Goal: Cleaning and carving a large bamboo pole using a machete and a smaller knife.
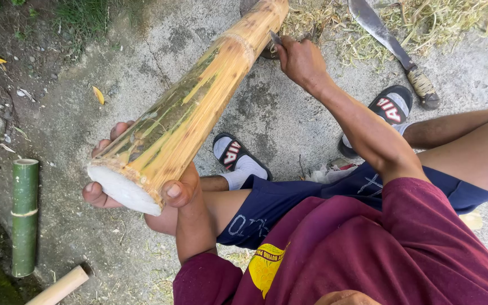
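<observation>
We sit low on a concrete yard (289,113) with a thick bamboo pole (193,107) slanting from our lap up toward the far end of the frame, its green skin largely pared away to yellow. Our left hand (142,189) cups the cut near end, fingers wrapped under it and thumb hooked over the rim, clamped firmly on the pole. Our right hand (300,62) reaches out to the far stretch of the pole, closed around a small blade (275,37) whose tip shows just above the knuckles, right beside the bamboo; whether the edge touches the skin, we cannot tell.

To our judgement, the paring goes best with the near end braced hard against the knee so the pole cannot roll, the blade laid shallow and pushed away from the body, and the holding hand kept well behind the stroke.

A large machete (393,48) lies apart on dry shavings at the top right. A short green bamboo section (25,217) and a pale peeled stick (57,288) rest at the left edge. Sandalled feet (238,158) sit beneath the pole.
</observation>
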